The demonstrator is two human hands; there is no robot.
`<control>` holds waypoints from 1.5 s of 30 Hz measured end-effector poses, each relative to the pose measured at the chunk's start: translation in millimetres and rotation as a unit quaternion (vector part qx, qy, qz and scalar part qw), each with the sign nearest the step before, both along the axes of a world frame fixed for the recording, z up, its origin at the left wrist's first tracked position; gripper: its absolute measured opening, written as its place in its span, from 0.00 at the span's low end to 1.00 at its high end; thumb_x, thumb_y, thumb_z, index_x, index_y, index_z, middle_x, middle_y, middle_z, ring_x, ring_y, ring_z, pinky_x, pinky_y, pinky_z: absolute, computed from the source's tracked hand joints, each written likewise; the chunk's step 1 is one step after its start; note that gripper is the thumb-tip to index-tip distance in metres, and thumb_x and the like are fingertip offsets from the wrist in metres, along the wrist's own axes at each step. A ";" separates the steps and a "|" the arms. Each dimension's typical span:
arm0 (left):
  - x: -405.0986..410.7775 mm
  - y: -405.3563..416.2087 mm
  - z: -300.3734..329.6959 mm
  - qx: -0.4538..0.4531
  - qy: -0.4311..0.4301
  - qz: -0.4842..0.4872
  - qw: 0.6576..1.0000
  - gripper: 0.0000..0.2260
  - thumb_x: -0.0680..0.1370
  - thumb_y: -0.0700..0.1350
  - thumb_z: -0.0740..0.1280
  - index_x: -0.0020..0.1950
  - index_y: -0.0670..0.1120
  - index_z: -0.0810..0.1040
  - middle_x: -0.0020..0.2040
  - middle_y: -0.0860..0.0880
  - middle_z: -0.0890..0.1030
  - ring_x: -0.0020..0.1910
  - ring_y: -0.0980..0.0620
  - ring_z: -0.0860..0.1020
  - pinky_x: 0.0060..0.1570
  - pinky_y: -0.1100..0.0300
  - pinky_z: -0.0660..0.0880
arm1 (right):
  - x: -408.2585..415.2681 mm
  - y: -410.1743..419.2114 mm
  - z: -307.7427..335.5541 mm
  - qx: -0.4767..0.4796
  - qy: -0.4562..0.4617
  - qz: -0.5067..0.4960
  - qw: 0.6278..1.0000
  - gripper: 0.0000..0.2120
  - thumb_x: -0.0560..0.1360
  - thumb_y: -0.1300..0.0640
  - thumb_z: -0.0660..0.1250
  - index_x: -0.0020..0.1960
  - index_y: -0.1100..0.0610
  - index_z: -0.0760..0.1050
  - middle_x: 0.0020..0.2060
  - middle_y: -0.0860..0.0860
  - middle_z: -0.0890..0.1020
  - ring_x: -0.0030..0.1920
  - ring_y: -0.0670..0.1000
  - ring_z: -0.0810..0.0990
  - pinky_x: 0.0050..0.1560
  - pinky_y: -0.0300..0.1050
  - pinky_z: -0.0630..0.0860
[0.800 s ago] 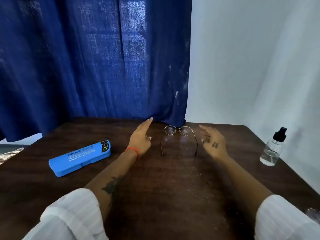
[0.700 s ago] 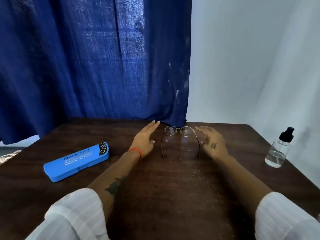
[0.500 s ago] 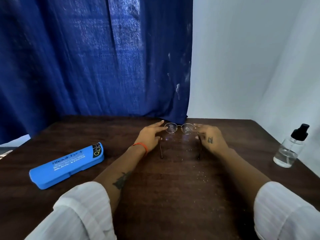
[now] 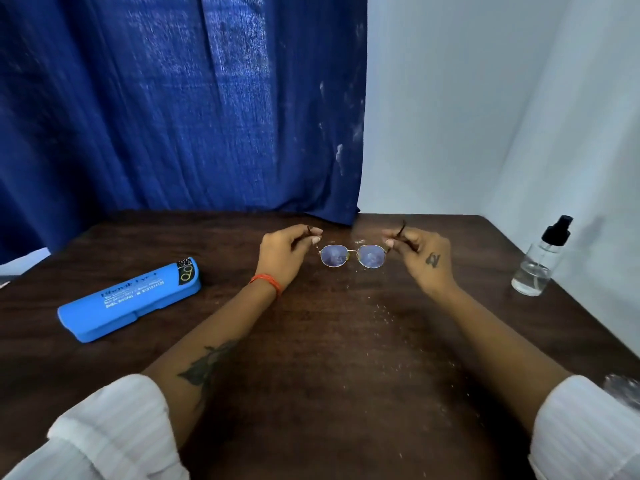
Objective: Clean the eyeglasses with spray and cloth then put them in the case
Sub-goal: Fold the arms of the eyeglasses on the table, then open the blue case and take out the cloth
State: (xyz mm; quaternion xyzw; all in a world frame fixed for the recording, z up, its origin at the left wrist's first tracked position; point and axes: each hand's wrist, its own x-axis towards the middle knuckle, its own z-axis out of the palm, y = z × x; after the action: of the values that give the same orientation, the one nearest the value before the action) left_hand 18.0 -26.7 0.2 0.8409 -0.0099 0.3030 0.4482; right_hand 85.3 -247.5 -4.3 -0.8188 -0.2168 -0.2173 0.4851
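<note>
Thin gold-rimmed eyeglasses [image 4: 352, 256] hang above the far middle of the dark wooden table [image 4: 339, 393], lenses facing me and smudged. My left hand [image 4: 285, 256] pinches the left temple arm and my right hand [image 4: 420, 259] pinches the right one, both with curled fingers. A closed blue glasses case [image 4: 130, 299] lies on the table to the left. A clear spray bottle [image 4: 538, 261] with a black pump stands at the right edge. I see no cloth.
A blue curtain [image 4: 180, 98] hangs behind the table, with white fabric [image 4: 485, 98] on the right. Pale specks are scattered over the tabletop right of centre. Something shiny [image 4: 623, 393] shows at the lower right edge.
Both hands closed on the temple arms and lifted the eyeglasses off the table, turning the lenses toward me. The camera view shifted slightly.
</note>
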 end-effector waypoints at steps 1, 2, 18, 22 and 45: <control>-8.8 -4.5 0.8 -0.018 0.006 -0.010 1.000 0.07 0.74 0.39 0.68 0.51 0.44 0.82 0.46 0.47 0.84 0.44 0.54 0.81 0.49 0.64 0.77 | -10.5 -4.9 1.0 0.013 0.013 0.008 1.000 0.07 0.71 0.64 0.70 0.49 0.59 0.82 0.44 0.52 0.85 0.41 0.47 0.82 0.42 0.26 0.73; -18.0 -9.1 1.0 -0.036 0.012 -0.021 0.999 0.07 0.74 0.39 0.68 0.51 0.44 0.81 0.46 0.47 0.83 0.45 0.54 0.81 0.47 0.66 0.78 | -21.6 -9.8 1.2 0.029 0.029 0.019 0.999 0.08 0.71 0.64 0.70 0.49 0.60 0.82 0.44 0.51 0.84 0.40 0.47 0.82 0.42 0.29 0.76; -100.2 -46.0 -23.6 -0.167 0.056 -0.051 0.983 0.07 0.73 0.38 0.69 0.51 0.41 0.81 0.44 0.42 0.84 0.41 0.52 0.82 0.40 0.65 0.80 | -110.9 -49.5 -21.2 0.049 0.116 0.023 0.992 0.06 0.70 0.66 0.71 0.47 0.61 0.82 0.40 0.56 0.85 0.36 0.49 0.83 0.41 0.41 0.82; -105.3 -47.5 -24.9 -0.161 0.069 -0.046 0.983 0.09 0.73 0.40 0.70 0.53 0.43 0.80 0.47 0.43 0.84 0.45 0.54 0.82 0.43 0.64 0.80 | -118.7 -48.5 -22.3 0.028 0.099 -0.024 0.994 0.09 0.69 0.63 0.73 0.48 0.61 0.81 0.40 0.54 0.84 0.39 0.49 0.82 0.46 0.41 0.79; -188.2 162.8 -38.6 0.150 0.136 0.287 0.936 0.47 0.62 0.65 0.72 0.74 0.57 0.52 0.76 0.46 0.53 0.75 0.39 0.48 0.69 0.35 0.50 | -198.8 157.6 15.8 -0.279 -0.212 0.188 0.917 0.27 0.73 0.47 0.67 0.68 0.56 0.67 0.69 0.55 0.68 0.69 0.53 0.65 0.67 0.43 0.57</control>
State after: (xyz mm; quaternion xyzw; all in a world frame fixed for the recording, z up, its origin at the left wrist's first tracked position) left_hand -170.2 136.1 -38.4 0.8986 0.2481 0.2963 0.2078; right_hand -113.5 -89.9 11.6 -0.8000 -0.5164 -0.2207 0.2114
